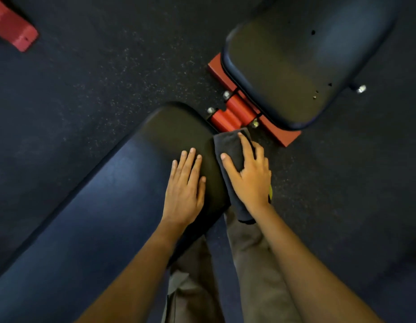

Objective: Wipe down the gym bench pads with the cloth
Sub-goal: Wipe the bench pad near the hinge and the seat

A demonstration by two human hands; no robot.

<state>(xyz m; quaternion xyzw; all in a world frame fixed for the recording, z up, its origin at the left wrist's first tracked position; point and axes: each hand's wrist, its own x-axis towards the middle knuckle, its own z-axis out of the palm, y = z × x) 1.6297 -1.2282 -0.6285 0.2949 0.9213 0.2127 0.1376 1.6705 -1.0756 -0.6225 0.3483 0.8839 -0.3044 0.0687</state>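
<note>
Red block (15,29) lies on speckled floor (109,78).

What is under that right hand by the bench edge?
A dark grey cloth, pressed by the right hand against the edge of the long bench pad. The pad's edge beneath the cloth is covered and cannot be seen.

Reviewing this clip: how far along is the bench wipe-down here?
Done: no pad visibly shows as wiped; the frame cannot tell. In hand: the right hand presses the cloth on the long pad's side edge near the red hinge, the left hand flat on its top. Left: the short pad, with no hand on it, and likely most of the long pad.
</note>
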